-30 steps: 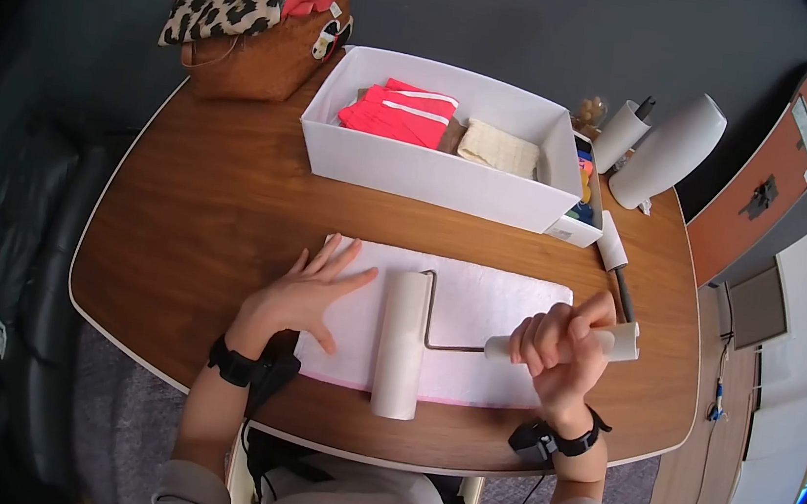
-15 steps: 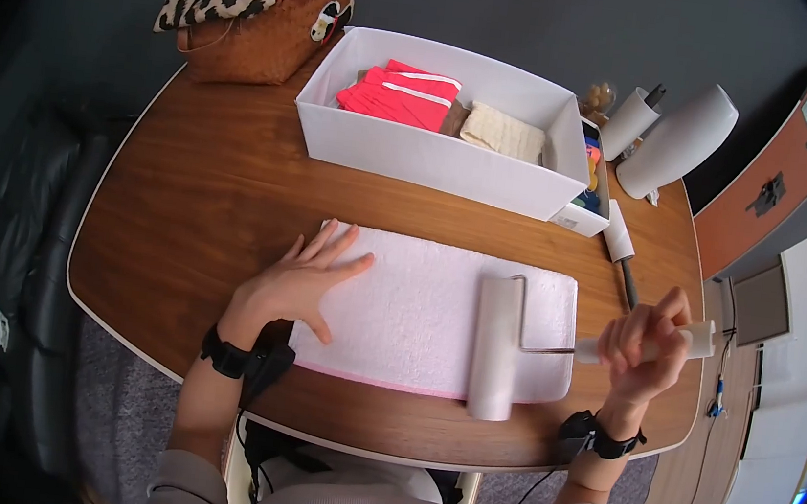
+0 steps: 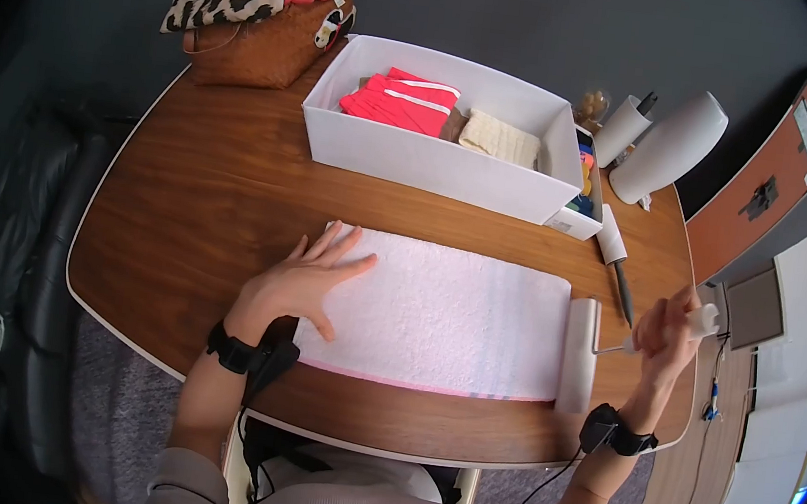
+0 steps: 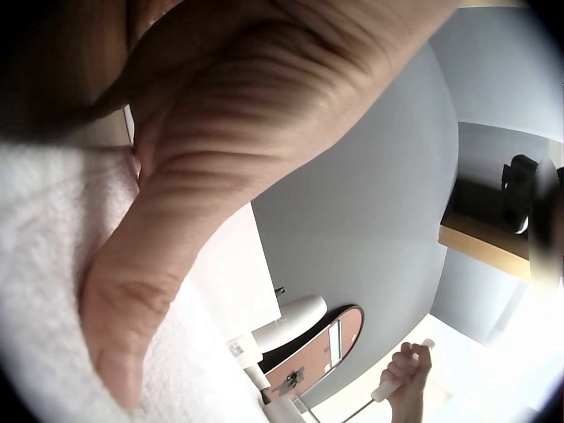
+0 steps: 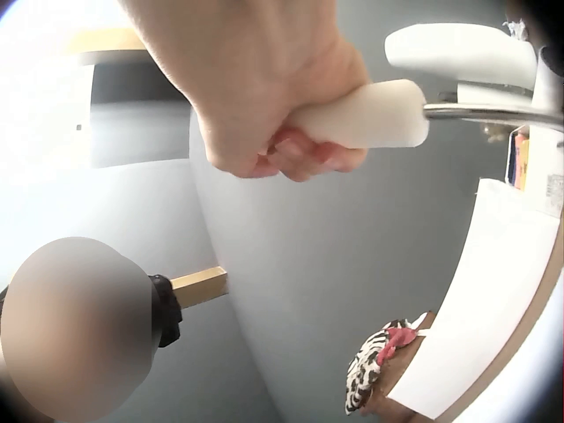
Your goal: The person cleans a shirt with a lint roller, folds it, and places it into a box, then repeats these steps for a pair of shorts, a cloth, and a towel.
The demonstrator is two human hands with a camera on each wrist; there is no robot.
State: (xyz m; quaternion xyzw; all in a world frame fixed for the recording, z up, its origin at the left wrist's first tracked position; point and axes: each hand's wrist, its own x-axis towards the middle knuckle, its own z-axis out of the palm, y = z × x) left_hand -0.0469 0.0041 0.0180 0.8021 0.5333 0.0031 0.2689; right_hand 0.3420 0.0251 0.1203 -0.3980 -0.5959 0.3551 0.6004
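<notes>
A pale pink folded towel (image 3: 445, 320) lies flat near the table's front edge. On its left end my left hand (image 3: 302, 286) presses with spread, straight fingers; the left wrist view shows the thumb (image 4: 128, 326) down on the fluffy cloth. My right hand (image 3: 667, 336) grips the white handle (image 5: 379, 115) of a large lint roller, fingers curled round it. The roller's white cylinder (image 3: 578, 359) stands along the towel's right edge, overlapping the wood there in the head view. Faint bluish bands cross the towel's right half.
Behind the towel is a white box (image 3: 442, 168) holding red folded clothing (image 3: 402, 101) and a cream cloth (image 3: 500, 138). A smaller lint roller (image 3: 613, 240) lies at the right, near a white vase (image 3: 670, 147). A brown bag (image 3: 262, 55) with patterned fabric sits back left.
The right hand has drawn the lint roller rightward across the towel, from left of its middle to its right edge. My left hand stays on the towel's left end.
</notes>
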